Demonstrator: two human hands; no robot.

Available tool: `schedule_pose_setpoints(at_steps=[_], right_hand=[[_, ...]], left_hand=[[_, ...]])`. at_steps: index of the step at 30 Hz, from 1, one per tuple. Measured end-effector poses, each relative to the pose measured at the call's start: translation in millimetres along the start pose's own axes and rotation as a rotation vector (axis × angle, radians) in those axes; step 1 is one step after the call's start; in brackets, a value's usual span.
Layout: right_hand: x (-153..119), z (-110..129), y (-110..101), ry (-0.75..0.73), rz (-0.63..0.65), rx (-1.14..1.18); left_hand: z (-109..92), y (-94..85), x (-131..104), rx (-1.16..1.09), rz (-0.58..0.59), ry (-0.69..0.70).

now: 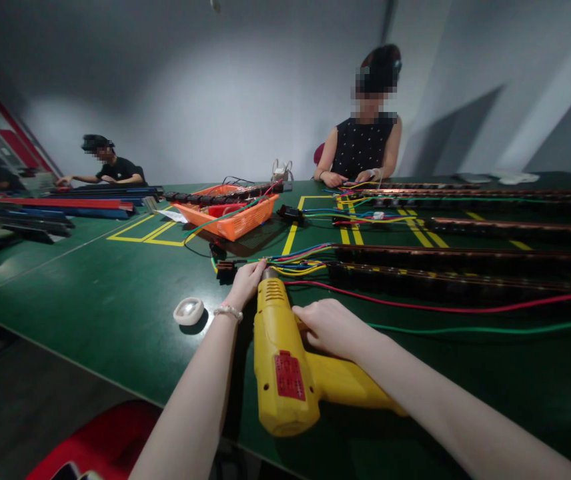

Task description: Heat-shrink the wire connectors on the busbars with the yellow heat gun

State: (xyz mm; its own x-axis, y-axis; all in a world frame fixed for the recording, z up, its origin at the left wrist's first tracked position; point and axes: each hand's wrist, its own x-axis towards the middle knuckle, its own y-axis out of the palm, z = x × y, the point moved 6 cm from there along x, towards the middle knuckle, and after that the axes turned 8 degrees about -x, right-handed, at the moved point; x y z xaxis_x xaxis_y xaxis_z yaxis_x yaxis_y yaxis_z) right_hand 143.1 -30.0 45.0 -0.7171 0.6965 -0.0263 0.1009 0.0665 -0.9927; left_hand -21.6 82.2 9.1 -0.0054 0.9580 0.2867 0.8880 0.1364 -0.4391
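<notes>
A: Two hands, one tool. From the head view, your right hand [333, 327] lies over the yellow heat gun [285, 360], fingers curled on the body where the handle branches off. The gun rests on its side on the green table [90, 300], nozzle pointing away from you at the wires [300, 263].

B: And my left?

A: Your left hand [246, 281] is up by the nozzle, fingers bent down and closed on the wire bundle beside a small black connector [225, 270]. What exactly sits between the fingertips I cannot tell; they hide it.

B: How will the gun handle?

A: I judge it stiff and fairly heavy at the front: a hard plastic shell, somewhat smooth. Take it by the pistol handle, which runs under your right forearm, not by the barrel. The metal tip may be hot, and your left fingers are right beside it.

B: The wires?

A: Light and limp. They will slide and twist, so pinch them close to the end you work on. The long dark bars [465, 257] they run to look rigid and will not shift easily.

B: Anything else nearby?

A: A white tape roll [188, 311] lies just left of your left wrist, an orange basket [235, 217] stands farther back, and a person [365, 140] sits across the table with hands on another bar.
</notes>
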Motion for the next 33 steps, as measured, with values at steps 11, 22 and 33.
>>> schedule_pose_setpoints(at_steps=[11, 22, 33], right_hand=[[-9, -2, -1, -0.008, -0.008, 0.080], [-38, -26, -2, 0.084, 0.039, 0.162], [-66, -60, 6, 0.228, 0.068, 0.185]], left_hand=[[-1, 0.5, -4, 0.056, 0.019, 0.017], [-3, -0.2, -5, 0.123, 0.012, 0.052], [-7, -1.3, -11, 0.136, 0.018, 0.050]])
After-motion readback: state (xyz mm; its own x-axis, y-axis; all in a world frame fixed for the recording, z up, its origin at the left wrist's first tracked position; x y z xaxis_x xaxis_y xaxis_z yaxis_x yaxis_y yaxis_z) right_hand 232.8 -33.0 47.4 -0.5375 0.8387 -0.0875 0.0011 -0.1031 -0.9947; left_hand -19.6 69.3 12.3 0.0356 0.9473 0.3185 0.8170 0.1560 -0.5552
